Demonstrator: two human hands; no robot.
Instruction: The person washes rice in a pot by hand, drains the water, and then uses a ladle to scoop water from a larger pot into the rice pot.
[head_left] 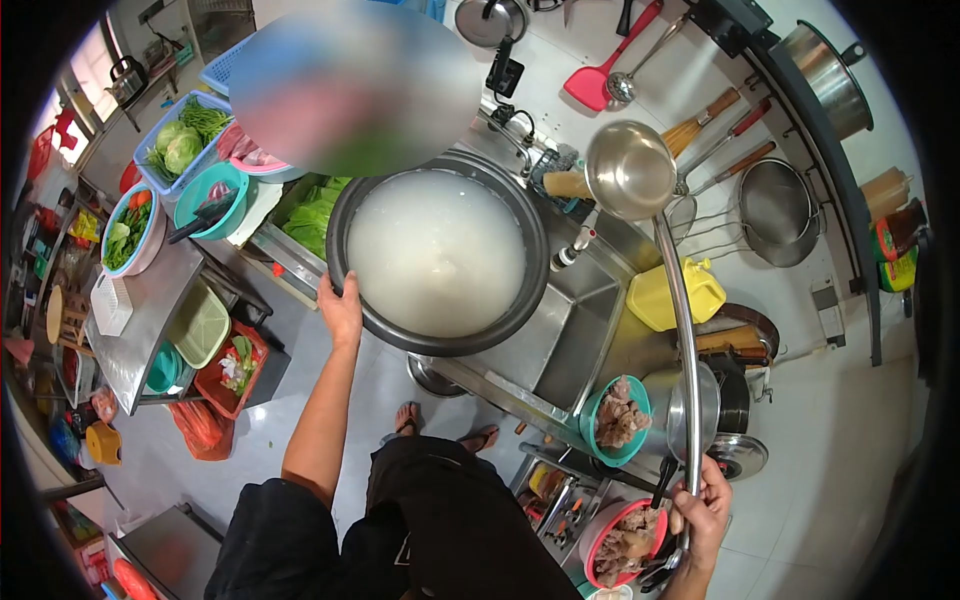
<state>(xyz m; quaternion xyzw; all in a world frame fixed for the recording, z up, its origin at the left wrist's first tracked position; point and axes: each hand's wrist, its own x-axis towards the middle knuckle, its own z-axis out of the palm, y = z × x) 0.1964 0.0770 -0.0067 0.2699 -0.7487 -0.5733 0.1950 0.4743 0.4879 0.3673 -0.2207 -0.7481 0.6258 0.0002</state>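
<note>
A large dark-rimmed pot [537,255] rests over the sink edge. Cloudy whitish water [440,230] fills it, with something pale settled at the bottom. My left hand [340,312] grips the near left part of its rim, thumb on top. In my right hand [705,508] is the long handle of a steel ladle [688,350], closed around its lower end. The ladle's bowl [630,168] is up beyond the pot's right side, apart from the pot. Near my right hand stand a pink bowl of meat [628,545] and a teal bowl of meat pieces [620,420].
The steel sink basin [545,345] lies right of the pot, with a yellow jug [680,295] beyond it. Strainers [775,205] and other utensils hang on the wall. Leafy greens [315,215] lie left of the pot. A steel table [150,310] and orange crate [238,370] stand left.
</note>
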